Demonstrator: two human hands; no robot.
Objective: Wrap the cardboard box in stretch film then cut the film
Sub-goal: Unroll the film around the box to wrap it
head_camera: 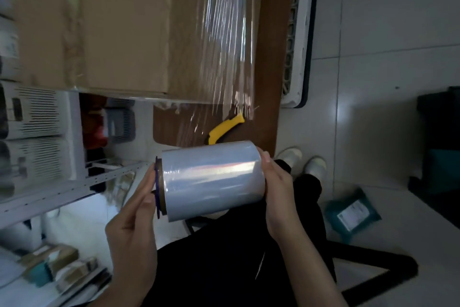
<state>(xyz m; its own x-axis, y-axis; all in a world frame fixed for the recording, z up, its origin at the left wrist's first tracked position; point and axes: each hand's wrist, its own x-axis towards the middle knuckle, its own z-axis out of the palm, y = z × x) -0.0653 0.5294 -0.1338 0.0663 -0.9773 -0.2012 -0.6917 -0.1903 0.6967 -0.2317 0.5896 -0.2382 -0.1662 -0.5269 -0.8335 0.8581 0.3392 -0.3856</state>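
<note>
A large brown cardboard box (107, 22) stands on a dark brown table (268, 82) at the top of the head view. Clear stretch film (229, 40) lies wrinkled over its right side and trails down toward the roll. I hold the roll of stretch film (211, 179) sideways below the box, between both palms. My left hand (134, 227) presses its blue-flanged left end. My right hand (278, 192) presses the right end. A yellow-handled cutter (224, 128) lies on the table just above the roll, under the loose film.
White metal shelving (49, 152) with white boxes stands at the left. A white appliance with a grille (296, 40) leans beyond the table's right edge. A teal parcel (351, 212) lies on the tiled floor. My dark trousers and pale shoes (301, 162) show below the roll.
</note>
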